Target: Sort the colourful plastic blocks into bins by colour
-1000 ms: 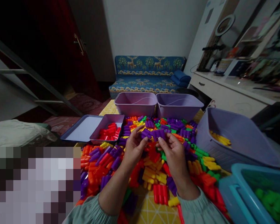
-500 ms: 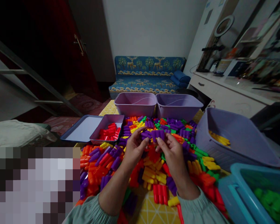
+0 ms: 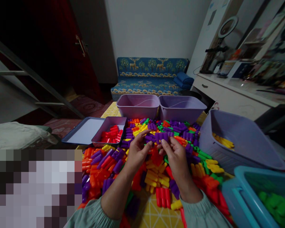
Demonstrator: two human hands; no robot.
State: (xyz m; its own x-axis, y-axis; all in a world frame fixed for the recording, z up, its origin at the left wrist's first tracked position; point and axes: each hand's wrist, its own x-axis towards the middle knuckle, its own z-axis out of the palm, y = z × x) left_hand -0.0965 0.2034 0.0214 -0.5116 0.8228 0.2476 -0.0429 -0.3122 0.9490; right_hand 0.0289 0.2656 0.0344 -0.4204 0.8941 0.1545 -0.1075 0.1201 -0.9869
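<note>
Pinched between the thumb and fingers of my right hand [image 3: 174, 150] is a purple ribbed plastic building block [image 3: 161, 137], raised over the pile. Just left of it, my left hand [image 3: 139, 148] is open, its thumb and fingers apart and curved toward the block without touching it. Purple pieces show behind the gap of that hand. Loose blocks in red, orange, yellow, green and purple spread beneath both hands, among them a red ribbed block [image 3: 163, 197] near the front and yellow blocks [image 3: 154, 177] between my forearms.
Two purple bins [image 3: 137, 110] stand side by side at the back. Another purple bin [image 3: 237, 152] at right holds yellow pieces, and a teal bin [image 3: 242, 177] holds green ones. On the left, an open-lidded box [image 3: 109, 118] contains red blocks. Yellow patterned cloth [image 3: 152, 212] covers the table.
The purple block in my right hand has shifted slightly right, away from my left fingers. My left hand has barely moved.
</note>
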